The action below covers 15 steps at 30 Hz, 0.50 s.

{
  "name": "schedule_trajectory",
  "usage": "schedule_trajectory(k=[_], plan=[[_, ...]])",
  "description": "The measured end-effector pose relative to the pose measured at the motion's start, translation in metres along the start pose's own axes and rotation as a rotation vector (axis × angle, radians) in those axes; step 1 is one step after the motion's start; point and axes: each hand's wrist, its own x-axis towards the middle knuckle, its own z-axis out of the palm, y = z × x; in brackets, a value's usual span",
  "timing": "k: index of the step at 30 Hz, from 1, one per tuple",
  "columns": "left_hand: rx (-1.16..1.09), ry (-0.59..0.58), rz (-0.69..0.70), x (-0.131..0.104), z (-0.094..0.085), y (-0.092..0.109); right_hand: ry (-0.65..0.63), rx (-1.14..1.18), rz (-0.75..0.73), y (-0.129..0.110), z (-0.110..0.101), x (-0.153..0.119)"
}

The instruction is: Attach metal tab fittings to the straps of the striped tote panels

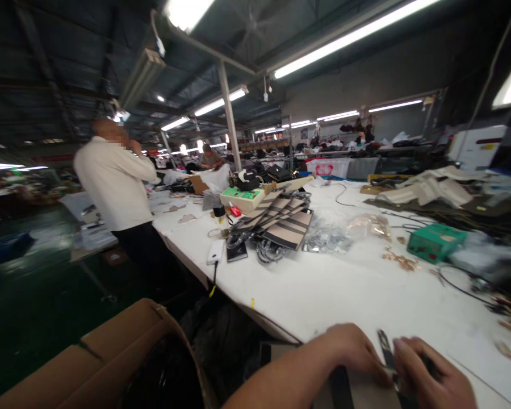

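Note:
At the table's near edge, a beige piece with black stripes (361,389) lies under my hands, partly cut off by the bottom of the view. My left hand (353,346) bends down over it, fingertips closed at its edge beside a dark strap. That narrow strap (385,347) has shiny metal at its tip and points up between my hands. On its right side my right hand (434,372) is curled, thumb and fingers closed against the strap. Exactly where the fingertips grip is blurred.
Striped pieces with wrapped handles (281,218) are piled mid-table, near a white phone-like device (215,251) and a pale green box (242,199). Gold fittings (400,259) lie by a green device (436,241). A cardboard box (111,352) stands lower left; a person (114,182) stands beyond.

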Motion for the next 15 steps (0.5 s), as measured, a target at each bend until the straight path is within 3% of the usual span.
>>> schedule_trajectory(k=[3,8,12,15], plan=[[-0.005,0.035,0.106,0.004,-0.001,0.002,0.027,0.120,-0.029,-0.012,-0.005,0.004],[-0.077,-0.041,0.193,0.045,0.004,-0.013,0.139,0.469,-0.044,-0.021,-0.006,0.025],[-0.111,-0.038,0.211,0.050,0.007,-0.017,0.088,0.506,-0.093,-0.029,-0.006,0.022],[-0.121,-0.008,0.206,0.046,0.007,-0.016,0.048,0.448,-0.092,-0.020,-0.001,0.016]])
